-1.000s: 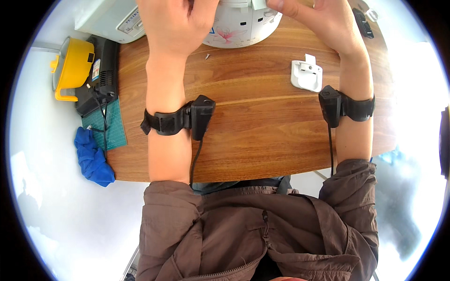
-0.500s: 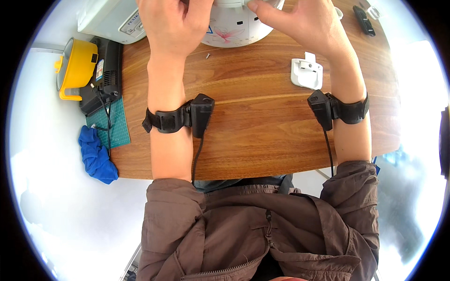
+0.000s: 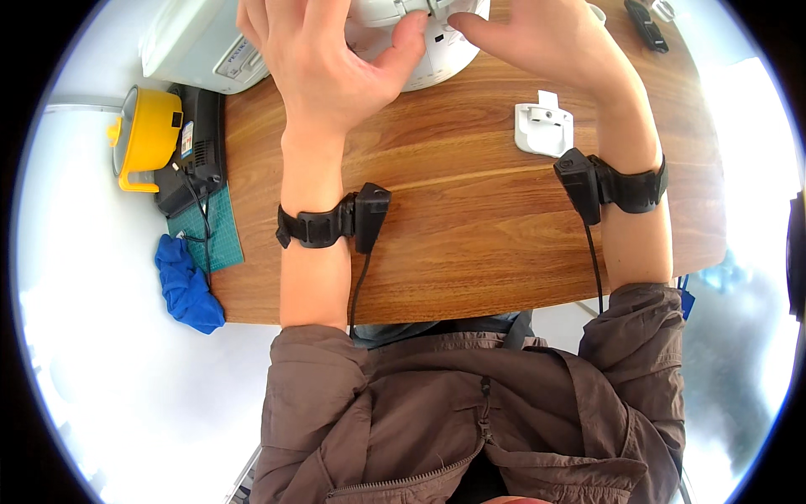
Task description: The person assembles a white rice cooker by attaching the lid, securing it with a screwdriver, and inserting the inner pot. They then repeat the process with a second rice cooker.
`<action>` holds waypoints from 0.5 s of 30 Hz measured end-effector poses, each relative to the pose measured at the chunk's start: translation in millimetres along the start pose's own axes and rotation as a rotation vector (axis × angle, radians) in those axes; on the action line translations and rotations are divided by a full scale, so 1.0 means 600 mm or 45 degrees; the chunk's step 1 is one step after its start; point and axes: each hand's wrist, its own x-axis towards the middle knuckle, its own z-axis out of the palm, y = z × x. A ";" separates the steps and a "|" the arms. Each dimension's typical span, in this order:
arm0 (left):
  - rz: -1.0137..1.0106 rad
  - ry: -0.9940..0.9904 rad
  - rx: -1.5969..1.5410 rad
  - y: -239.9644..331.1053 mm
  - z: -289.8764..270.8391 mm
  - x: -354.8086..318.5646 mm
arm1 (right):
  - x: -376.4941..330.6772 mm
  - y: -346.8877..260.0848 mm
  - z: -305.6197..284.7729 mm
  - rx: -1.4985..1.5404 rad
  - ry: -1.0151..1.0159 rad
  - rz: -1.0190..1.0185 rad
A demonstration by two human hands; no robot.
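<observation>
- White, rounded, glossy appliance (image 3: 453, 59) at the top centre of the frame, cut by the upper edge; small dark marks on its side, too small to read
- Left hand (image 3: 327, 71), upper centre-left: thumb spread wide from the fingers, its tip over the appliance; fingertips partly out of frame, so I cannot tell whether it grips
- Right hand (image 3: 550, 42), upper right of centre: thumb stretched toward the appliance, other fingers hidden or cut off, hold unclear
- Grey-white boxy appliance (image 3: 180, 46), upper left, bearing a pale label (image 3: 241, 60) with dark lettering
- Black slotted device (image 3: 200, 168) below it, with a small whitish sticker (image 3: 186, 139), its print illegible
- Flat white plastic piece (image 3: 541, 139), right of centre, on the brown wood-grain table (image 3: 453, 218)
</observation>
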 end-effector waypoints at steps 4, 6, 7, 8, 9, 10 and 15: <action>-0.036 0.021 0.000 0.009 0.007 -0.003 | -0.003 -0.001 -0.001 0.014 0.014 -0.016; -0.062 0.009 0.011 0.019 0.005 0.000 | -0.003 0.000 -0.002 0.005 0.016 -0.015; -0.070 -0.009 0.006 0.022 0.004 0.002 | -0.003 0.000 -0.004 -0.009 0.016 -0.009; -0.078 -0.027 0.003 0.024 0.004 0.003 | -0.004 -0.004 -0.007 -0.035 0.012 0.008; -0.081 -0.057 -0.008 0.023 0.000 0.003 | -0.006 -0.008 -0.008 -0.056 0.010 0.024; -0.067 -0.076 -0.001 0.020 -0.001 0.000 | -0.005 -0.011 -0.010 -0.065 -0.023 0.035; -0.039 -0.115 -0.005 0.015 -0.003 -0.006 | -0.001 -0.015 -0.020 -0.038 -0.019 0.009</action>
